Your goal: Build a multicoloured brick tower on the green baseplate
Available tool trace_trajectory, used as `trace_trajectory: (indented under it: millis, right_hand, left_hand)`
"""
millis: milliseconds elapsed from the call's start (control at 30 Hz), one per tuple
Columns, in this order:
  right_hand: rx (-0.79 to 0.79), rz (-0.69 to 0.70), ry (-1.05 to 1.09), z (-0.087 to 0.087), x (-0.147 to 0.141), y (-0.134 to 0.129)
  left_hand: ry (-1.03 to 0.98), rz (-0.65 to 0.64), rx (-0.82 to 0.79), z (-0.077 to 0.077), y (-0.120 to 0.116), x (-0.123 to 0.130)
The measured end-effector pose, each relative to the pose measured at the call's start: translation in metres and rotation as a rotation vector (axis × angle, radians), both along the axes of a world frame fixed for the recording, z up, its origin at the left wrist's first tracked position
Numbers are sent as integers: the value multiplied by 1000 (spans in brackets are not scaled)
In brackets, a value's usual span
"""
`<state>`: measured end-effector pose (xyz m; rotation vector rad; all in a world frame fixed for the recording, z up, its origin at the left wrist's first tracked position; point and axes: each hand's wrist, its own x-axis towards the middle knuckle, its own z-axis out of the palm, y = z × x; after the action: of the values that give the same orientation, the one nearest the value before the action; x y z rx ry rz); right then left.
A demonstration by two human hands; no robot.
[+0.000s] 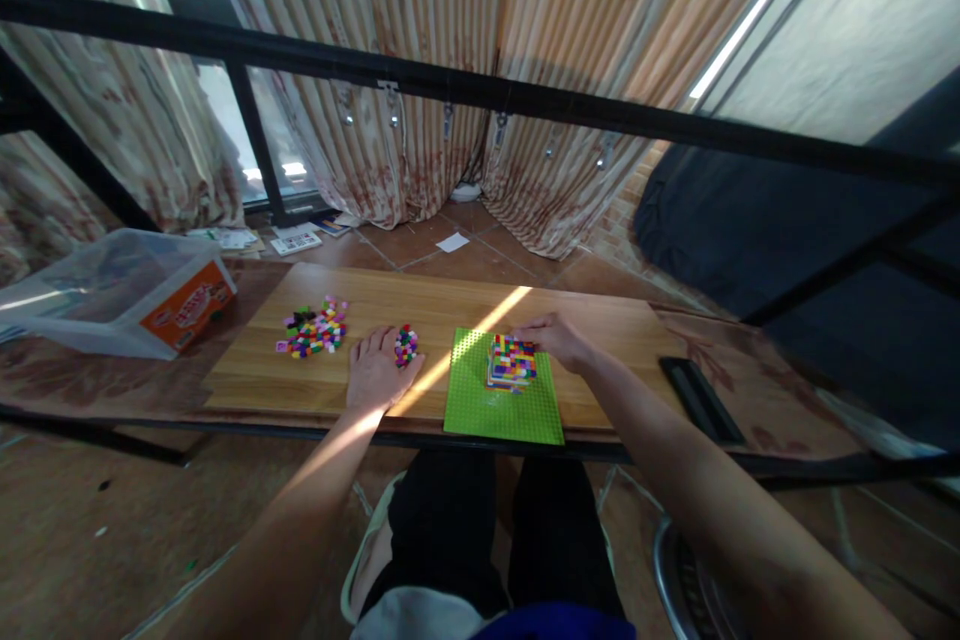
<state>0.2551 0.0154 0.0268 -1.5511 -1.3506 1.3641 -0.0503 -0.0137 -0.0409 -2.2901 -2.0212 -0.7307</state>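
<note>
My left hand [375, 372] lies flat on the wooden board, fingers stretched out, its thumb side curved around a small heap of toy bricks [406, 345]. A green baseplate [469, 410] lies in front of me near the table's front edge. On it stands a block built of many-coloured toy bricks [511, 365]. My right hand [559, 340] reaches in from the right, with its fingertips pressed together at the far right corner of this block. Whatever lies between those fingertips is too small to make out.
A larger heap of loose bricks [315, 328] lies left on the wooden board [255, 360]. Beyond it stands a clear plastic bin [112, 290] with an orange label. A black flat object [701, 400] lies at right. A dark metal bar [450, 85] crosses above the table.
</note>
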Motion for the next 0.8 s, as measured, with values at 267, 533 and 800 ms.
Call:
trace_trajectory:
  millis: [267, 533, 800]
  right_hand:
    - [25, 1, -18, -2, -2, -1]
    - [46, -65, -57, -6, -5, 2]
    - [74, -71, -78, -6, -6, -1]
  left_hand:
    - [8, -7, 13, -1, 1, -1]
    - [-6, -6, 25, 0, 1, -1]
    - [16, -14, 22, -2, 2, -3]
